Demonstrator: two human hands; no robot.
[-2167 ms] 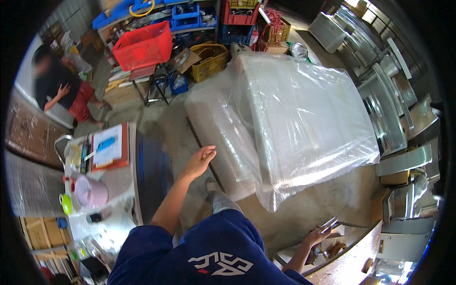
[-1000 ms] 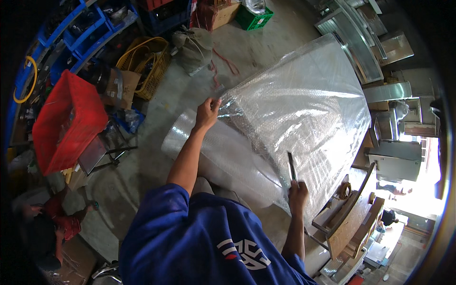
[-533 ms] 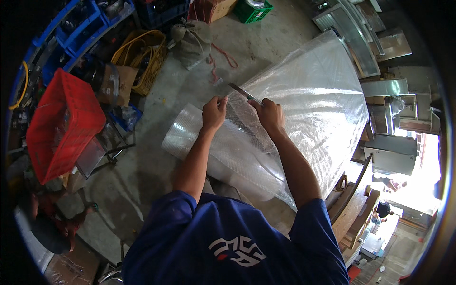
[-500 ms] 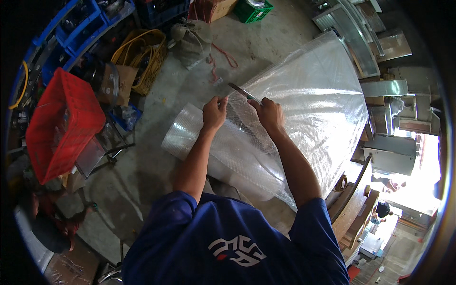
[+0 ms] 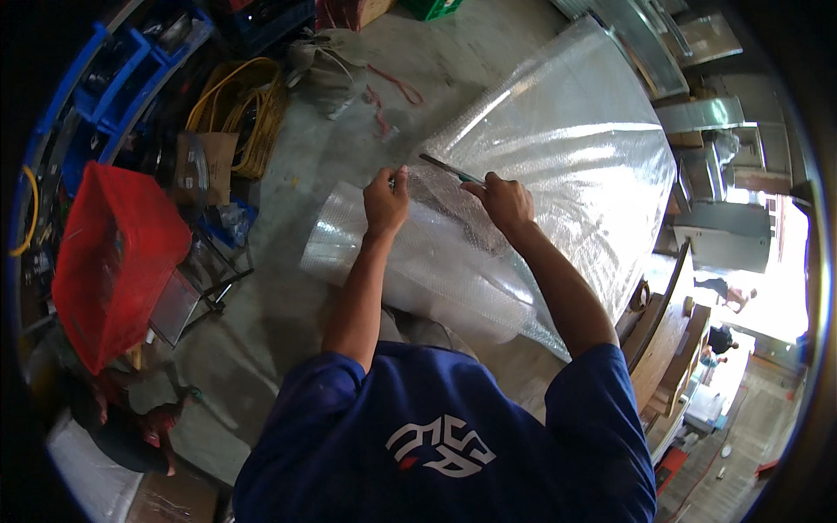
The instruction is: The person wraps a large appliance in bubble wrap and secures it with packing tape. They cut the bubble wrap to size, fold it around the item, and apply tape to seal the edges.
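A large clear bubble-wrap sheet (image 5: 580, 166) spreads across the floor ahead and to the right, its surface creased and shiny. Below my hands lies the rolled part of it, a thick bubble-wrap roll (image 5: 418, 266) close to my legs. My right hand (image 5: 508, 202) is closed around the greenish handle of a knife (image 5: 445, 166), whose dark blade points forward and left at the sheet's edge. My left hand (image 5: 385, 205) pinches the edge of the bubble wrap, a short way left of the blade. The exact contact between blade and plastic is too small to tell.
On the left stand a red crate (image 5: 118, 261), a yellow basket (image 5: 257, 131) and blue bins (image 5: 122, 83). A grey bag (image 5: 327, 74) with a red cord sits ahead. Metal panels (image 5: 641, 48) and wooden boards (image 5: 654, 357) line the right. Another person (image 5: 144, 427) is at lower left.
The view has shifted a little. My right hand with the knife has moved slightly right, and the blade lies flatter. My left hand still pinches the wrap, slightly farther left.
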